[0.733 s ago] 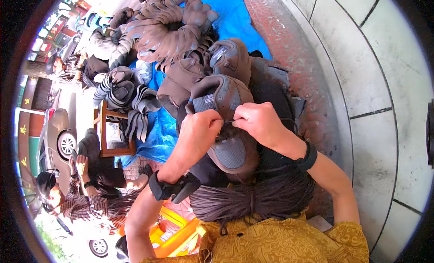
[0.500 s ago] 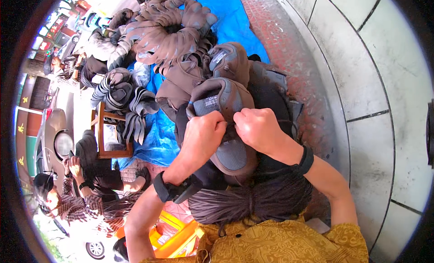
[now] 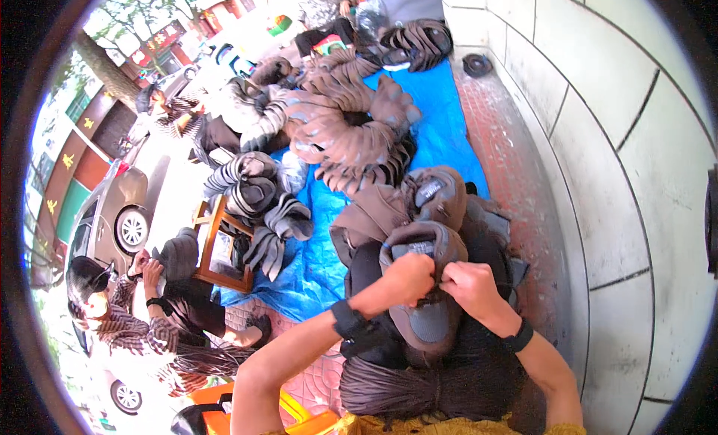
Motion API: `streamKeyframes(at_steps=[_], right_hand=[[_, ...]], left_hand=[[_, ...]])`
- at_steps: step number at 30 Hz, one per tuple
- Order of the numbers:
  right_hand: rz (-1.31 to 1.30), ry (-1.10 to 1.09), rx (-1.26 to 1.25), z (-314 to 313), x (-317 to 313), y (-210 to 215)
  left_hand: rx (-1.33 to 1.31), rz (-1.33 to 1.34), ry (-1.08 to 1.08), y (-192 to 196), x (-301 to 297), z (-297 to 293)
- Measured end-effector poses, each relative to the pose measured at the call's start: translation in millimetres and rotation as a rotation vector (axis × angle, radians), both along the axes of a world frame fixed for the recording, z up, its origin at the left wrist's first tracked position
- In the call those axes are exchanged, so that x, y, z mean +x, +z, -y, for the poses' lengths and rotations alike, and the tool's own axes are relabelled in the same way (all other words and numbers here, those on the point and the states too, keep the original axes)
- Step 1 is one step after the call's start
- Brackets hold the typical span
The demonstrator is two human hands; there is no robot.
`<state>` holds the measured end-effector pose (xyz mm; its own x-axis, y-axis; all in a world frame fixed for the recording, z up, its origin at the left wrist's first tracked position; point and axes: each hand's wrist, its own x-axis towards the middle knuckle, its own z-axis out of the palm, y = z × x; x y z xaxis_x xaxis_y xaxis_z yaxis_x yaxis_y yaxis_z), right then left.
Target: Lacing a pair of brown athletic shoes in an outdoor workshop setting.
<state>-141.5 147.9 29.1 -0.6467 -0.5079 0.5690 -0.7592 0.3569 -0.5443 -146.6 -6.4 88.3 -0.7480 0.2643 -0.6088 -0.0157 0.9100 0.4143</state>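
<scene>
A brown and grey shoe [image 3: 426,326] rests on my lap with its toe toward me. Over its lacing area my left hand [image 3: 411,278] and my right hand [image 3: 470,285] are closed close together, pinching what appears to be a dark shoelace, mostly hidden by the fingers. Just beyond sits a second brown shoe [image 3: 441,194], with a brown shoe upper [image 3: 372,217] to its left. A thick bundle of dark brown laces [image 3: 419,386], tied in the middle, lies across my lap between the shoe and my body.
Stacked shoe uppers [image 3: 336,140] form a ring on a blue tarp [image 3: 445,99]. A wooden stool [image 3: 243,282] stands to the left, near a seated co-worker [image 3: 123,326] handling grey pieces. At right runs a tiled wall [image 3: 598,188]. Low left is an orange-yellow object [image 3: 318,420].
The view has tilted up, so the shoe and my hands appear lower and farther right. Both hands stay closed at the lacing area.
</scene>
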Motion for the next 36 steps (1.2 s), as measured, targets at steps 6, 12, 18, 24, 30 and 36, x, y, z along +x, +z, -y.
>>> streamKeyframes(at_steps=[6, 12, 18, 24, 30, 36], right_hand=[[0.294, -0.017, -0.100, -1, -4, 34], [-0.054, 0.187, 0.084, 9, -26, 48], [-0.187, 0.182, 0.182, 24, -23, 50], [0.175, 0.597, 0.305, 42, -1, 59], [-0.003, 0.308, 0.121, 36, -3, 54], [0.307, 0.038, -0.150, 0, -21, 51]], left_hand=[[0.138, -0.352, -0.153, -11, 13, 15], [0.388, -0.637, -0.097, 3, 44, 52], [0.818, -0.213, 0.315, 48, 105, 75], [0.502, -0.855, -0.217, 39, 90, 53], [1.133, -0.335, 0.205, 20, 94, 56], [2.035, -0.231, 0.757, 2, 105, 64]])
